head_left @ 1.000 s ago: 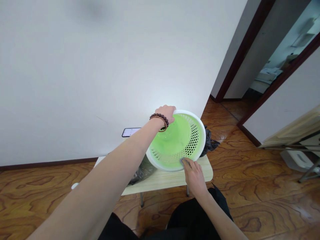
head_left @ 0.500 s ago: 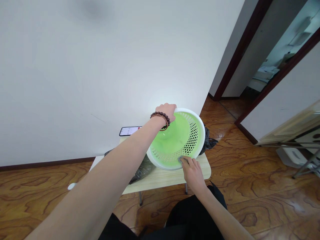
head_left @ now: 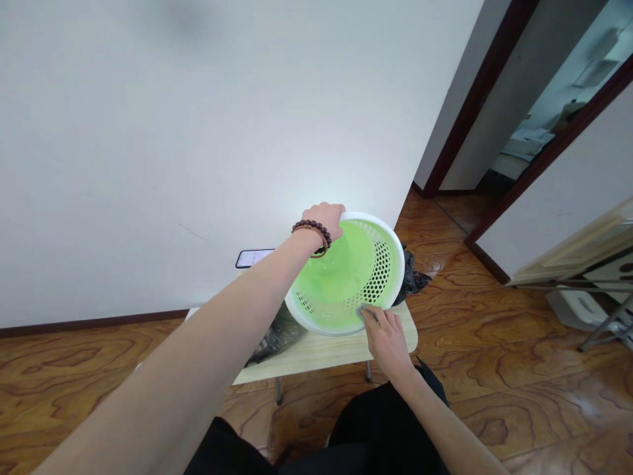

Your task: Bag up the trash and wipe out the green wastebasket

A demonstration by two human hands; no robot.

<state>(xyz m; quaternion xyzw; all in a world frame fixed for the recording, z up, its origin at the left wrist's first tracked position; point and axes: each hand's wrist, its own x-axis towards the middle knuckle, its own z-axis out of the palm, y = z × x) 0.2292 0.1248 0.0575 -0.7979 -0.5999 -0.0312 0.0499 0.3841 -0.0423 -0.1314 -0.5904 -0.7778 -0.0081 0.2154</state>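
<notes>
A round basket (head_left: 341, 264), green inside with a white rim and rows of holes, is tilted over a small light wooden table (head_left: 306, 359). My left hand (head_left: 324, 218), with a beaded bracelet at the wrist, grips the basket's far left rim, fingers wrapped over it. At the near right rim, my right hand (head_left: 380, 330) pinches a small greyish piece (head_left: 364, 311) against the inner wall; what it is cannot be made out.
A phone (head_left: 252, 258) with a lit screen lies by the wall, left of the basket. Dark plastic bags (head_left: 284, 333) (head_left: 414, 280) lie on both sides. A white bin (head_left: 581, 309) stands on the wooden floor at right.
My left hand and the basket have shifted slightly left. My right hand has moved a little right along the inner wall with the greyish piece.
</notes>
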